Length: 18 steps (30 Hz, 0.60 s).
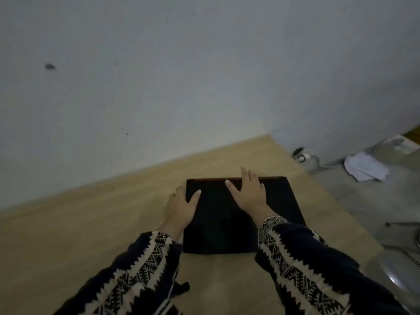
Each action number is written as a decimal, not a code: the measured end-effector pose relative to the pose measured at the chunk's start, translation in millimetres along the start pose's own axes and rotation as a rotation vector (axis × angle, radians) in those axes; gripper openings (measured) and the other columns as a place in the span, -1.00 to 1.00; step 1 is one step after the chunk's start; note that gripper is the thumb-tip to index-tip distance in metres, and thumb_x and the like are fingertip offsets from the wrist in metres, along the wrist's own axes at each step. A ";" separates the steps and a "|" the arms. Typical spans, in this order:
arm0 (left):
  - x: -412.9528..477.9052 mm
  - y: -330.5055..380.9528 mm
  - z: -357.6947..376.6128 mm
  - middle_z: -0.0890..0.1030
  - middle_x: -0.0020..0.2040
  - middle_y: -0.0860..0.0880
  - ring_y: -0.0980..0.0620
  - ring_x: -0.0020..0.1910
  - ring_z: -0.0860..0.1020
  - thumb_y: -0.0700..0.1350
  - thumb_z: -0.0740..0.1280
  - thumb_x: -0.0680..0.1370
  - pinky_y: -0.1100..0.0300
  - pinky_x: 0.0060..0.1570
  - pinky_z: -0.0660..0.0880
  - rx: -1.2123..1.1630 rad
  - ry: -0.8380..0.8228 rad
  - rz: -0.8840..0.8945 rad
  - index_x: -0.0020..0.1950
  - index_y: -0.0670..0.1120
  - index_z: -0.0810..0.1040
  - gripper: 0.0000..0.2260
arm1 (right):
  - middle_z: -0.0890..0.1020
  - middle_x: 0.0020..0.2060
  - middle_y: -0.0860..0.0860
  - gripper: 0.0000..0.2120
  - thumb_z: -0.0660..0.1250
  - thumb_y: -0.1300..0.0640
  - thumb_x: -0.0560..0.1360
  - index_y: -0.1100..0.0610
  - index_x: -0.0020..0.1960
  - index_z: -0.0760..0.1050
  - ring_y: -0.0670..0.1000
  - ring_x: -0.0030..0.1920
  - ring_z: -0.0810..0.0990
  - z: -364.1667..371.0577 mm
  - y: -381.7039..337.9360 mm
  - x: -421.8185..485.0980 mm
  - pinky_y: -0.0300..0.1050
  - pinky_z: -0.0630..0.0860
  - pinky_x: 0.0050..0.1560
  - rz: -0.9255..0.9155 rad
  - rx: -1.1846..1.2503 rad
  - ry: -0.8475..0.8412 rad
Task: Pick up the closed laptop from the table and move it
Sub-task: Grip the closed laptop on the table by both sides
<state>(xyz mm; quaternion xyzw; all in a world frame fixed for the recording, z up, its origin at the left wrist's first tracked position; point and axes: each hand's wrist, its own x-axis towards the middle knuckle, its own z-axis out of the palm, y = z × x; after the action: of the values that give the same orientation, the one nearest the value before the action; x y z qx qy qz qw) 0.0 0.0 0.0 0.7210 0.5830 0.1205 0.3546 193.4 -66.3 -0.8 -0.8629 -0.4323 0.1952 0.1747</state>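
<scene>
A closed black laptop (218,223) lies flat on the light wooden table (91,223), near the table's right edge. My left hand (180,208) grips the laptop's left edge, thumb on the lid and fingers curled down along the side. My right hand (250,194) rests flat on the lid near its far edge, fingers spread and reaching toward the back rim. Both forearms wear dark sleeves with a pale zigzag pattern, and the right sleeve covers the laptop's near right corner.
A grey wall (159,87) runs close behind the table. To the right, on the grey floor, lie crumpled white paper (366,167), a small round object with a cable (302,155) and metal chair parts (404,246).
</scene>
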 end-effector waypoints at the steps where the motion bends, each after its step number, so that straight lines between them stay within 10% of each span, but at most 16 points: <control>1: 0.8 -1.0 3.4 0.48 0.32 -0.20 -0.21 0.24 0.51 0.27 0.16 0.58 0.09 -0.02 0.41 -0.012 -0.017 -0.045 0.47 -0.12 0.27 -0.39 | 0.00 0.65 0.10 -0.19 0.05 -0.35 0.60 0.05 0.66 -0.12 0.11 0.65 -0.09 2.8 6.1 -0.9 0.20 -0.04 0.58 0.038 -0.009 -0.022; 18: 29.6 -28.4 84.8 0.48 0.36 -0.24 -0.29 0.29 0.47 0.48 0.16 0.30 -0.25 0.22 0.45 0.012 0.012 -0.395 0.46 -0.12 0.29 -0.08 | -0.01 0.63 0.22 -0.03 0.20 -0.46 0.45 0.01 0.65 -0.07 0.29 0.61 -0.01 19.4 118.4 15.0 0.35 0.06 0.52 0.500 -0.099 0.002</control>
<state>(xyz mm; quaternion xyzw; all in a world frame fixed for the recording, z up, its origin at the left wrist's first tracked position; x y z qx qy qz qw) 36.9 -2.0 -86.7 0.5939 0.7162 0.0494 0.3633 272.4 -118.4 -76.0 -0.9507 -0.2143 0.2101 0.0787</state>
